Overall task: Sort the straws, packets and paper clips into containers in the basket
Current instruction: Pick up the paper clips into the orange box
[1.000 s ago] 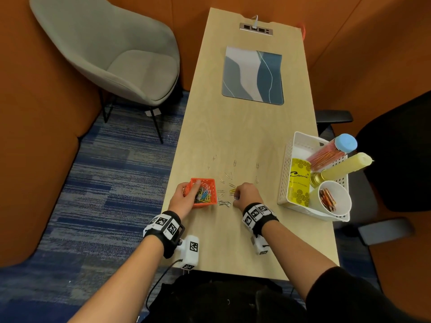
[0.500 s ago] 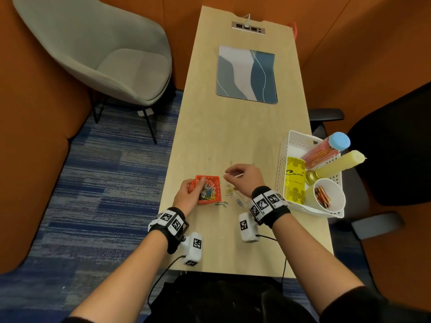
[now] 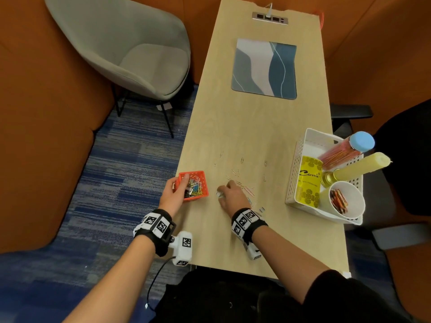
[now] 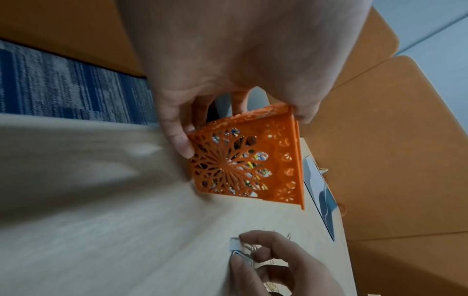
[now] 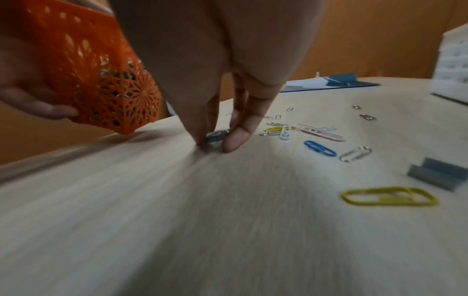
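Observation:
My left hand (image 3: 179, 188) grips an orange lattice container (image 3: 194, 174) at the table's left edge. It is tilted and has several coloured paper clips (image 3: 194, 191) inside; the left wrist view shows its patterned bottom (image 4: 228, 166). Just right of it, my right hand (image 3: 224, 192) has its fingertips down on the table and pinches a small grey metal piece (image 5: 216, 134). More loose paper clips (image 3: 247, 191) lie scattered beyond and to the right of that hand, among them a yellow clip (image 5: 390, 196) and a blue clip (image 5: 320, 148).
A white basket (image 3: 291, 180) stands at the right edge. It holds a blue-capped tube of straws (image 3: 342, 152), a yellow bottle (image 3: 359, 167), a yellow pack (image 3: 309, 178) and a white cup of packets (image 3: 347, 201). A grey staple strip (image 5: 440, 176) lies nearby. A blue-grey mat (image 3: 264, 67) lies farther back.
My right hand has come back from the farther clips and now sits lower, close beside the orange container, with its fingertips on the table. The left hand keeps hold of the container.

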Available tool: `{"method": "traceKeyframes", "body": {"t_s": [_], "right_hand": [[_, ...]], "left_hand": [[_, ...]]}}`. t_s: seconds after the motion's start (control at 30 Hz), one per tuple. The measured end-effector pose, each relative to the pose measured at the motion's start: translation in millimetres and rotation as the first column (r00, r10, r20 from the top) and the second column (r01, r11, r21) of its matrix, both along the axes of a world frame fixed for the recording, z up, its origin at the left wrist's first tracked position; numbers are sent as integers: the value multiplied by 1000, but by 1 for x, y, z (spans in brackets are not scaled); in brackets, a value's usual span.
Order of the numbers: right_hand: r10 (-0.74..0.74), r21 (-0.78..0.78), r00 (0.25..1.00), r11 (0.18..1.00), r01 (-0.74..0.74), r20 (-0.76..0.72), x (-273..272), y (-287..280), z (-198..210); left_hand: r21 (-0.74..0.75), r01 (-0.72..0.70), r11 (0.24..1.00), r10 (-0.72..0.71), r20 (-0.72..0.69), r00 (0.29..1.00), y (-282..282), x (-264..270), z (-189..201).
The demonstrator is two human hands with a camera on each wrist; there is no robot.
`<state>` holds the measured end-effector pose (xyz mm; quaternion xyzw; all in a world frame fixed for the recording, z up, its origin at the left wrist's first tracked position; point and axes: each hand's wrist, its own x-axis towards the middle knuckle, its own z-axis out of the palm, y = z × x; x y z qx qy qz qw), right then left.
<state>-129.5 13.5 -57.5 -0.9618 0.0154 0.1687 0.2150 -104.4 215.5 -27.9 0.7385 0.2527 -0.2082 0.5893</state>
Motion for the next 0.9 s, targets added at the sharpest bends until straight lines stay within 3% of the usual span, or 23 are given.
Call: {"method": "traceKeyframes", "body": {"t_s": [0.17, 0.33, 0.4, 0.47, 0.53, 0.57, 0.67, 0.73, 0.8, 0.9], "right_hand": [[90, -47, 996, 995, -91, -22, 17, -3, 3], [-55, -26, 984, 998, 51, -170, 38, -23, 18], [-172, 93, 965, 977, 193, -198, 43, -33, 28], [-302, 346, 924, 862, 369, -234, 46, -38, 48], [-273, 599, 918, 698, 394, -287, 51, -36, 74], [-202, 665, 934, 659, 353, -295, 54, -32, 87], [23, 647, 970, 749, 144, -243, 61, -17, 109], [53, 617, 977, 782, 88, -207, 64, -14, 106], [-84, 611, 987, 777, 153, -140, 68, -18, 94], [-334, 529, 938, 782, 330, -92, 65, -31, 65]], "left_hand": [[22, -46, 999, 46, -14, 999, 5, -7, 7], [5, -57, 998, 57, -21, 998, 4, -12, 5], [-3, -59, 998, 59, -19, 998, 0, -14, 1], [-2, -55, 998, 55, -5, 998, -6, -14, 0], [-10, -57, 998, 58, 0, 998, -14, -14, 1], [-27, -64, 998, 64, 1, 998, -19, -13, 1], [-65, -47, 997, 47, -4, 999, -32, -11, 5], [-56, -34, 998, 34, -12, 999, -37, -9, 9], [-40, -37, 999, 37, -13, 999, -37, -6, 13], [-7, -58, 998, 58, -12, 998, -30, -3, 13]]}}
